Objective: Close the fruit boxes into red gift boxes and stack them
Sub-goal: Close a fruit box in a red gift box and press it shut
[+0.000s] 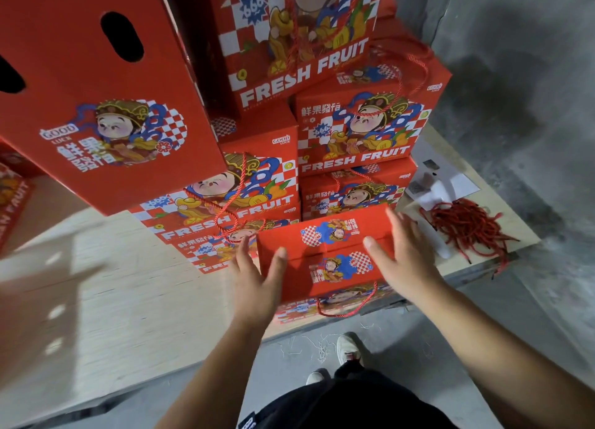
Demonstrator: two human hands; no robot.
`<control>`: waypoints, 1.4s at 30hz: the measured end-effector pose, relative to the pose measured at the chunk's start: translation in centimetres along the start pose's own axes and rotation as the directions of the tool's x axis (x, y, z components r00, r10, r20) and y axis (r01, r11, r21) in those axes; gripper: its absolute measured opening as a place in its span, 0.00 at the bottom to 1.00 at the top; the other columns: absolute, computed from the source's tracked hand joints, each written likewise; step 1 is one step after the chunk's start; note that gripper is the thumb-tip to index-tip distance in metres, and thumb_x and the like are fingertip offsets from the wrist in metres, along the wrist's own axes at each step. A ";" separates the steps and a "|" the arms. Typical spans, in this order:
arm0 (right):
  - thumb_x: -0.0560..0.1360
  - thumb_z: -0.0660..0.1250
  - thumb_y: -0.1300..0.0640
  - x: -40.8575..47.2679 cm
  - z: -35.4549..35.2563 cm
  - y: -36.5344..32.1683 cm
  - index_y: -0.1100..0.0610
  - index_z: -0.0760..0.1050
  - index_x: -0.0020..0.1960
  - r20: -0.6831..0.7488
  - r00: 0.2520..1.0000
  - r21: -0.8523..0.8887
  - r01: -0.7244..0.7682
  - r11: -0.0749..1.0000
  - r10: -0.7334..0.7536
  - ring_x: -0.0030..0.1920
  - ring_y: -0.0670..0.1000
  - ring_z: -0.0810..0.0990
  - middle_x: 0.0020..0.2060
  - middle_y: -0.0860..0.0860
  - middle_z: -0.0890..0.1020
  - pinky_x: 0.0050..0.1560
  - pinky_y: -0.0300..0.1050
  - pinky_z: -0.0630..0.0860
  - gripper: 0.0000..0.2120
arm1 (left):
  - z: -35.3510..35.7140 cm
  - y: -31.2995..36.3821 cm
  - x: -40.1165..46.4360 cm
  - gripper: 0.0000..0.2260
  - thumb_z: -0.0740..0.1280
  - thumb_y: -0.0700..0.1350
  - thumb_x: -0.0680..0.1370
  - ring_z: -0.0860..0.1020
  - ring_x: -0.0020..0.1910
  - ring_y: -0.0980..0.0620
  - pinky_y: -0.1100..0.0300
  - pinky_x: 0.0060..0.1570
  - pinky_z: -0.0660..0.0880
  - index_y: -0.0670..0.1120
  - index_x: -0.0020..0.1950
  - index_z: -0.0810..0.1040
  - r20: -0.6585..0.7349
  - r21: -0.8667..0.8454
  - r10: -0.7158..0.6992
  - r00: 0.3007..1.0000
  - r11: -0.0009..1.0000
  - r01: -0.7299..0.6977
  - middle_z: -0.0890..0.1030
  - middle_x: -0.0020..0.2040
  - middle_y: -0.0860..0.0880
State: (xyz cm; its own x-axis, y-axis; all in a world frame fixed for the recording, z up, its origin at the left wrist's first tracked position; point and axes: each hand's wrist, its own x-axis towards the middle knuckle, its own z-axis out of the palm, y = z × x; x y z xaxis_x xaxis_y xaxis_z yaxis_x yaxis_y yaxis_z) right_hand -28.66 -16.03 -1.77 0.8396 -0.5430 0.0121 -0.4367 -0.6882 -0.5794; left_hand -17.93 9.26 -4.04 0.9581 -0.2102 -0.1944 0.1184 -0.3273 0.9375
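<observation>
On the pale wooden bench [106, 287], a tall stack of red gift boxes [363, 132] is seen rising against the grey wall, their printed fronts turned toward the camera and their rope handles hanging loose. To the left, a large red box with oval hand-holes [106, 84] is seen close to the lens, tilted. In front of the stack, at the bench's near edge, the closed gift box [325, 255] is placed with its top flaps shut and a red cord handle [349, 309] drooping down its front face. The box is flanked by both hands: the left hand [257, 277] is laid against its left side, and the right hand [402, 255] is spread on its right top corner. Each grip is apart, fingers straight, nothing being pinched. At the far right of the bench, a heap of red cords [467, 229] is left beside some paper sheets [441, 184].

The box is judged to be stiff cardboard, fairly heavy if filled with fruit, and smooth enough to slip. It is best taken by flat palms on opposite sides, low down; the cord alone is judged less steady for stacking.
</observation>
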 end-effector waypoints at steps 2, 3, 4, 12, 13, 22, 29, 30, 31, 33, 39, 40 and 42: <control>0.80 0.59 0.33 1.3 0.1 0.3 0.49 0.54 0.82 0.055 0.981 0.013 -0.189 0.982 0.188 0.70 0.59 0.74 0.74 0.55 0.71 0.63 0.57 0.76 0.37 | 0.3 0.7 0.8 0.34 0.69 0.71 0.73 0.84 0.59 0.47 0.50 0.50 0.84 0.55 0.74 0.70 0.176 -0.250 -0.326 0.929 0.898 0.362 0.80 0.68 0.48; 0.81 0.59 0.33 1.9 0.2 0.4 0.47 0.53 0.83 0.081 0.969 -0.028 -0.233 0.972 0.235 0.66 0.59 0.78 0.72 0.55 0.73 0.55 0.52 0.77 0.37 | 0.4 0.9 1.4 0.30 0.69 0.69 0.74 0.86 0.53 0.47 0.52 0.44 0.85 0.55 0.70 0.73 0.224 -0.247 -0.393 0.892 0.862 0.442 0.83 0.62 0.48; 0.80 0.59 0.33 2.5 0.2 0.5 0.46 0.51 0.83 0.097 0.963 -0.078 -0.243 0.967 0.250 0.62 0.59 0.80 0.71 0.55 0.74 0.47 0.48 0.75 0.37 | 0.5 1.0 1.9 0.28 0.70 0.68 0.75 0.87 0.50 0.47 0.52 0.41 0.85 0.56 0.69 0.73 0.244 -0.217 -0.420 0.874 0.854 0.472 0.85 0.59 0.48; 0.77 0.69 0.39 1.2 0.0 1.2 0.44 0.64 0.77 0.030 0.967 0.210 -0.255 0.944 0.254 0.55 0.50 0.80 0.61 0.44 0.78 0.46 0.45 0.74 0.31 | -0.3 -0.4 3.0 0.24 0.71 0.65 0.76 0.86 0.55 0.44 0.44 0.53 0.84 0.58 0.68 0.73 0.331 -0.274 -0.326 0.886 0.865 0.420 0.86 0.61 0.47; 0.76 0.71 0.41 0.2 0.4 1.3 0.45 0.68 0.73 -0.015 0.933 0.363 -0.329 0.872 0.359 0.57 0.51 0.81 0.61 0.45 0.80 0.50 0.46 0.75 0.28 | -0.3 -0.4 3.3 0.25 0.69 0.66 0.77 0.85 0.58 0.43 0.41 0.58 0.81 0.55 0.69 0.73 0.307 -0.299 -0.326 0.894 0.859 0.416 0.85 0.62 0.45; 0.74 0.76 0.46 0.1 2.7 -2.0 0.48 0.70 0.68 0.426 0.595 0.802 -0.597 0.021 0.682 0.58 0.60 0.81 0.60 0.55 0.81 0.60 0.64 0.79 0.26 | 0.0 1.4 4.2 0.18 0.62 0.64 0.82 0.83 0.46 0.63 0.66 0.47 0.73 0.52 0.52 0.84 0.273 0.046 -0.300 0.914 0.953 0.299 0.86 0.54 0.55; 0.78 0.69 0.37 -3.9 1.5 -0.7 0.56 0.78 0.47 0.265 0.690 0.569 -0.676 0.468 0.673 0.38 0.53 0.83 0.38 0.52 0.85 0.39 0.47 0.76 0.21 | 3.1 3.1 0.9 0.18 0.66 0.61 0.82 0.85 0.58 0.52 0.60 0.54 0.80 0.53 0.65 0.82 0.654 -0.109 -0.088 0.751 0.972 0.209 0.86 0.61 0.51; 0.79 0.68 0.39 -4.4 1.1 -0.6 0.57 0.78 0.46 0.289 0.694 0.554 -0.683 0.476 0.659 0.35 0.52 0.81 0.35 0.51 0.84 0.39 0.47 0.75 0.21 | 3.7 4.0 0.5 0.14 0.69 0.57 0.81 0.86 0.55 0.52 0.62 0.49 0.81 0.51 0.63 0.82 0.595 -0.217 -0.036 0.803 0.955 0.204 0.86 0.59 0.49; 0.80 0.68 0.42 -4.6 0.3 -0.9 0.58 0.77 0.44 0.282 0.710 0.556 -0.669 0.493 0.645 0.31 0.50 0.78 0.32 0.50 0.81 0.37 0.45 0.72 0.18 | 4.2 4.9 0.3 0.12 0.70 0.54 0.81 0.86 0.52 0.53 0.63 0.46 0.80 0.48 0.59 0.82 0.521 -0.290 0.013 0.853 0.943 0.163 0.87 0.56 0.48; 0.81 0.68 0.50 -4.3 -1.7 -2.0 0.58 0.79 0.41 0.238 0.763 0.635 -0.590 0.499 0.601 0.27 0.47 0.75 0.31 0.51 0.79 0.33 0.43 0.71 0.14 | 4.6 7.0 -0.1 0.12 0.67 0.53 0.84 0.83 0.45 0.55 0.63 0.45 0.77 0.44 0.50 0.79 0.402 -0.336 0.126 0.907 0.942 0.018 0.84 0.46 0.50; 0.82 0.64 0.46 -2.7 -5.4 -9.5 0.52 0.86 0.51 0.402 0.874 0.852 -0.466 0.237 0.274 0.47 0.49 0.85 0.48 0.50 0.87 0.46 0.41 0.76 0.14 | 4.0 14.9 -2.6 0.20 0.60 0.62 0.83 0.81 0.47 0.50 0.50 0.52 0.78 0.48 0.48 0.80 0.566 0.045 0.390 0.726 0.865 -0.500 0.82 0.48 0.53; 0.82 0.65 0.44 -2.9 -5.2 -10.3 0.49 0.86 0.51 0.459 0.849 0.851 -0.505 0.146 0.262 0.48 0.45 0.85 0.47 0.48 0.87 0.50 0.39 0.77 0.13 | 3.9 15.1 -2.8 0.21 0.56 0.63 0.83 0.77 0.51 0.48 0.47 0.55 0.76 0.49 0.48 0.80 0.553 0.284 0.465 0.691 0.675 -0.681 0.79 0.52 0.53; 0.81 0.65 0.42 -3.4 -5.0 -11.4 0.50 0.86 0.54 0.527 0.814 0.835 -0.549 0.027 0.244 0.51 0.44 0.85 0.49 0.48 0.87 0.58 0.40 0.76 0.15 | 3.0 15.3 -2.8 0.23 0.54 0.65 0.83 0.69 0.56 0.46 0.49 0.59 0.70 0.52 0.51 0.82 0.512 0.535 0.579 0.634 0.362 -0.763 0.72 0.58 0.52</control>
State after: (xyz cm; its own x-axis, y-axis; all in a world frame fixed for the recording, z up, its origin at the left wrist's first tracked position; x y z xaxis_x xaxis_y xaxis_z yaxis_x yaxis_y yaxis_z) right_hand -28.12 -8.76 8.92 0.7473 -0.3560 -0.5610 -0.2034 0.6812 -0.7032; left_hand -19.59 2.04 10.00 0.5424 -0.7949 0.2719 -0.8279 -0.4508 0.3335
